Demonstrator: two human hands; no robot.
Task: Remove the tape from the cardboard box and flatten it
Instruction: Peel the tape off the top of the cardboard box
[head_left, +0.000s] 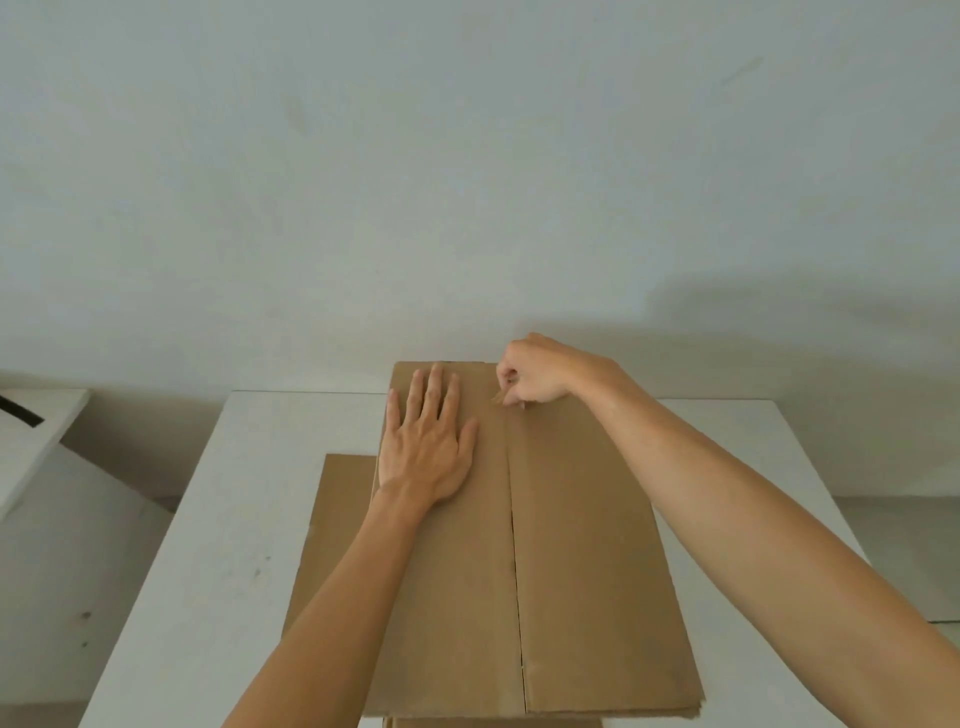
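Head view shows one box (582, 545) on a white table (218, 545), with its two top flaps closed and meeting at a seam (517, 545) that runs from the near edge to the far edge. The seam is a thin dark gap in the near half. One flat piece of cardboard (332, 519) lies on the table just left of the box and goes partly under it.

Two hands are on the box. The left hand (428, 447) lies flat on the left flap near the far end, palm down, the fingers stretched and a little spread; it grips nothing. The right hand (530, 371) is at the far end of the seam, curled, with thumb and fingertips pinched together on a small light strip that looks like the tape (497, 399). The strip is small and blurred, so I cannot tell how much of it is lifted from the box.

The right forearm crosses over the right flap and hides part of the near right corner of the table. Behind the table is a plain pale wall (467, 156). At the far left edge there is one more white surface (36, 431), with a dark curved mark on it, apart from the table.
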